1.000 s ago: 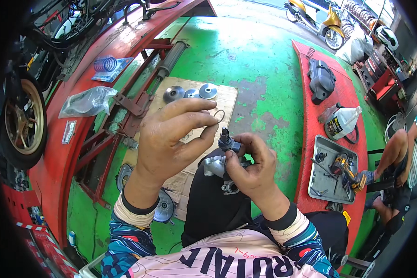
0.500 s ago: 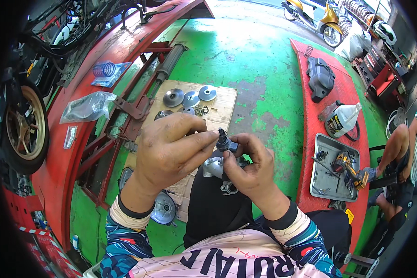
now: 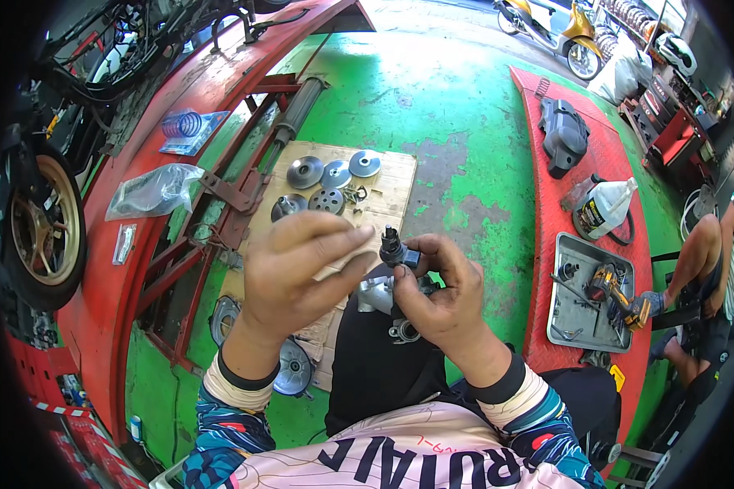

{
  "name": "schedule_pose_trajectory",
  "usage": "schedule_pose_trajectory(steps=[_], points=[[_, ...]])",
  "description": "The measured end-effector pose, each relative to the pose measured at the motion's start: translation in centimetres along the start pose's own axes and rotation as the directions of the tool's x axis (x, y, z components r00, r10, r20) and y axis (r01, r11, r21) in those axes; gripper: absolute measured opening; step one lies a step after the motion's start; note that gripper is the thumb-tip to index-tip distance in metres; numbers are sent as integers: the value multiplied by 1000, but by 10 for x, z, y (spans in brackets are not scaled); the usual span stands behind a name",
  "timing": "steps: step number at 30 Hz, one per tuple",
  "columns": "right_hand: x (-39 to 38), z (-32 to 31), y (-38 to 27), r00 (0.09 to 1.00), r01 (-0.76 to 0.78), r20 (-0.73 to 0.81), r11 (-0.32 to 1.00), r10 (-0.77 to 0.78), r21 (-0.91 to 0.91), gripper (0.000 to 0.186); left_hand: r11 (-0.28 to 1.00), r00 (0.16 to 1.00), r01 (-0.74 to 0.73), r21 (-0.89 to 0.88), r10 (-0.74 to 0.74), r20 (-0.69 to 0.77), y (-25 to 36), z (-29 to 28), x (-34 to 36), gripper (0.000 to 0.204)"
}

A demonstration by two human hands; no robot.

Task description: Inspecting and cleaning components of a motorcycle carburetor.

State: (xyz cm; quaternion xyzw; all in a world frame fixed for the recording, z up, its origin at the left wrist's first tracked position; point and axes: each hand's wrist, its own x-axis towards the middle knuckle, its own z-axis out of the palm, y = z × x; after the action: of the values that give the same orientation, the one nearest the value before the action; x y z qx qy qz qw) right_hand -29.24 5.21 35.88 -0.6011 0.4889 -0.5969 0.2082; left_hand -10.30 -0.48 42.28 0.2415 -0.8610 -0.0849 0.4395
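Observation:
A small black fuel injector (image 3: pixel 397 253) with a boxy connector stands roughly upright between the thumb and fingers of my right hand (image 3: pixel 444 285). To its left is my left hand (image 3: pixel 298 269), its fingers spread and apart from the injector, with nothing visible in them. Under my hands a silvery metal part (image 3: pixel 375 296), perhaps an intake or throttle body, rests by my dark-trousered leg; my right hand hides much of it.
Metal pulley discs (image 3: pixel 305 172) lie on cardboard (image 3: pixel 395 183) ahead. On the left stands a red lift (image 3: pixel 98 285) with a motorcycle wheel (image 3: pixel 57 216). A red platform (image 3: pixel 538 326) at right bears a tool tray (image 3: pixel 560 319), a jug (image 3: pixel 603 210) and a black cover (image 3: pixel 564 137). Someone sits beyond.
My left hand has let go of the injector's top and drawn back slightly left, its fingers opening. The right hand stays in place with the injector.

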Motion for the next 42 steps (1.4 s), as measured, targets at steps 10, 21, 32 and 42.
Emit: schedule_pose_trajectory(steps=[10, 21, 32, 42], points=[[-1, -2, -7, 995, -82, 51, 997, 81, 5, 26, 450, 786, 534, -716, -576, 224, -2, 34, -22, 48], [0, 1, -9, 997, -19, 73, 1000, 19, -6, 28, 363, 800, 489, -793, -549, 242, -2, 27, -18, 51], [4, 7, -13, 998, 57, -6, 998, -57, 22, 30, 407, 823, 491, -770, -506, 257, -3, 24, -21, 53], [4, 6, -17, 1000, -14, -7, 996, 14, 92, 33, 348, 842, 253, -903, -539, 28, -8, 55, -43, 54]])
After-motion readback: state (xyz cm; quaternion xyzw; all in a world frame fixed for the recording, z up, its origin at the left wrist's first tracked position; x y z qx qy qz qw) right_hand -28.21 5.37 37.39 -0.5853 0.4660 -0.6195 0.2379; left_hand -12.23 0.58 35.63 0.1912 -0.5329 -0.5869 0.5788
